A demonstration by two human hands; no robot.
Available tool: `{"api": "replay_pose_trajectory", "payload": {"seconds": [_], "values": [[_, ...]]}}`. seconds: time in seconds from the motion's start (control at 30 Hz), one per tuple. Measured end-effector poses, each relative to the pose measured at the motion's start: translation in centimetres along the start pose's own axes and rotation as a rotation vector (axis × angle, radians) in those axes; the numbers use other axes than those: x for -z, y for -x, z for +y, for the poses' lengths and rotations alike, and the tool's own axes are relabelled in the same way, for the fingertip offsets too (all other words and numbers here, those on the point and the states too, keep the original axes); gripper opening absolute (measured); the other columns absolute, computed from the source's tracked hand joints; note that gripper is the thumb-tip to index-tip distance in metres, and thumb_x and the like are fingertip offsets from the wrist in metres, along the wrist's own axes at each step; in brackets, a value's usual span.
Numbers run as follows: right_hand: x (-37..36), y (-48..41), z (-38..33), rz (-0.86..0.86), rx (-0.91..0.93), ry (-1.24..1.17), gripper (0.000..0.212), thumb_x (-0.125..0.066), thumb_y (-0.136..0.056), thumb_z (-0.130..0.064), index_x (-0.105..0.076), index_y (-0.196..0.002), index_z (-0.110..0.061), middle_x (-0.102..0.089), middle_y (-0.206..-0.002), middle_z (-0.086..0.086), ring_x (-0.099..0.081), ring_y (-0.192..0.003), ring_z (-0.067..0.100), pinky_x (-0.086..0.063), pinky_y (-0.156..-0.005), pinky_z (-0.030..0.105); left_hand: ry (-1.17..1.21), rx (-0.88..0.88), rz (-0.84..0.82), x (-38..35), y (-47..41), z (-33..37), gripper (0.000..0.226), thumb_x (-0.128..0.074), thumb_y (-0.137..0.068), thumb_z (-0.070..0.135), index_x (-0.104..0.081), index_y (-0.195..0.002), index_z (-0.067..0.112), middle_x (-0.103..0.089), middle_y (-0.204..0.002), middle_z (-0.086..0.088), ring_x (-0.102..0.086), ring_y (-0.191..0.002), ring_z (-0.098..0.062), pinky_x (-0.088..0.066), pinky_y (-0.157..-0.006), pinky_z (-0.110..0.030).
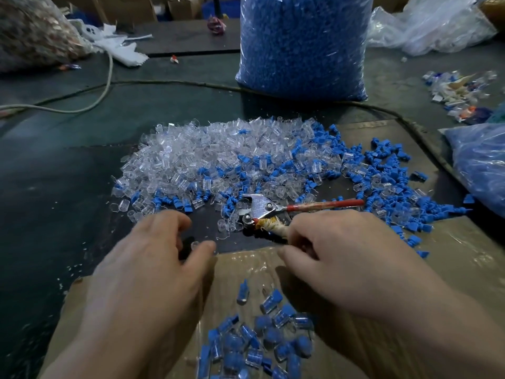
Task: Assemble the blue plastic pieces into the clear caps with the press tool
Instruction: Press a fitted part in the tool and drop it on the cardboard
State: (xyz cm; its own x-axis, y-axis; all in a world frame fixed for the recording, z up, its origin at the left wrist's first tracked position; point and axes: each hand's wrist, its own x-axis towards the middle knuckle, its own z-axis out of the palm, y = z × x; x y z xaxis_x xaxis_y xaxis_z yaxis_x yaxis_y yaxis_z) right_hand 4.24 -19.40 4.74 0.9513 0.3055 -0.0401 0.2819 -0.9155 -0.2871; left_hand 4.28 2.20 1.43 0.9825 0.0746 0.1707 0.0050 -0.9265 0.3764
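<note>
Press tool (262, 212), one; left hand (153, 269), right hand (347, 258); countless clear caps (191, 157).

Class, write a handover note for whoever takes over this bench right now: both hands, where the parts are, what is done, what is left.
Hands: the left hand curls over a loose clear cap; whether it pinches it is unclear. The right hand grips the wrapped handle of the press tool.
Parts: pile of clear caps ahead, blue pieces mixed in and to its right.
Done: a small heap of assembled caps on the cardboard.
Left: most of the pile, plus the full bag of blue pieces.
</note>
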Motion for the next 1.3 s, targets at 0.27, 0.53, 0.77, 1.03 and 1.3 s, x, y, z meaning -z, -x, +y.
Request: {"api": "replay_pose_trajectory", "payload": {"seconds": [0.27,0.53,0.77,1.03,1.3], "values": [[-1.1,-0.4,0.5,0.074,-0.052,0.058,0.022,-0.042,-0.092,-0.058,-0.050,-0.096,-0.038,-0.050,-0.081,-0.017,-0.049,-0.074,0.002,-0.050,-0.068,0.031,-0.081,-0.046,-0.077,-0.9,0.0,0.5,0.027,-0.043,-0.087,0.060,-0.060,-0.099,0.043,-0.053,-0.090,0.024,-0.051,-0.084,0.001,-0.042,-0.068,-0.025],[-1.1,-1.4,2.7,0.282,-0.216,0.048,0.020,-0.038,-0.083,-0.056,-0.048,-0.084,-0.038,-0.044,-0.078,-0.018,-0.043,-0.070,0.000,-0.035,-0.057,0.023,0.112,-0.100,-0.064,-1.3,0.4,1.6,0.021,-0.047,-0.082,0.057,-0.061,-0.091,0.043,-0.056,-0.084,0.027,-0.049,-0.080,0.013,-0.036,-0.065,-0.015],[0.0,-2.0,8.6,0.322,-0.732,0.216,0.075,-0.039,-0.081,-0.076,-0.040,-0.139,-0.028,-0.040,-0.142,0.012,-0.033,-0.131,0.036,-0.035,-0.102,0.052,0.108,-0.115,-0.064,-1.5,0.3,1.3,0.016,-0.050,-0.089,0.055,-0.060,-0.096,0.044,-0.055,-0.085,0.028,-0.047,-0.078,0.014,-0.030,-0.061,-0.009],[-1.3,-2.1,7.7,0.049,-0.608,0.193,0.087,-0.019,-0.076,-0.087,-0.026,-0.146,-0.038,-0.029,-0.154,0.002,-0.026,-0.138,0.032,-0.029,-0.106,0.051,0.114,-0.117,-0.084,-1.3,0.2,1.4,0.014,-0.049,-0.091,0.056,-0.058,-0.096,0.047,-0.053,-0.085,0.029,-0.046,-0.075,0.014,-0.029,-0.058,-0.010],[-1.2,-2.2,7.8,0.221,-0.470,0.146,0.054,-0.040,-0.089,-0.066,-0.052,-0.122,-0.026,-0.055,-0.110,-0.001,-0.048,-0.108,0.022,-0.043,-0.081,0.038,0.129,-0.118,-0.085,-1.3,0.4,1.8,0.007,-0.051,-0.091,0.055,-0.054,-0.091,0.049,-0.054,-0.084,0.030,-0.047,-0.075,0.014,-0.030,-0.058,-0.011]]}}
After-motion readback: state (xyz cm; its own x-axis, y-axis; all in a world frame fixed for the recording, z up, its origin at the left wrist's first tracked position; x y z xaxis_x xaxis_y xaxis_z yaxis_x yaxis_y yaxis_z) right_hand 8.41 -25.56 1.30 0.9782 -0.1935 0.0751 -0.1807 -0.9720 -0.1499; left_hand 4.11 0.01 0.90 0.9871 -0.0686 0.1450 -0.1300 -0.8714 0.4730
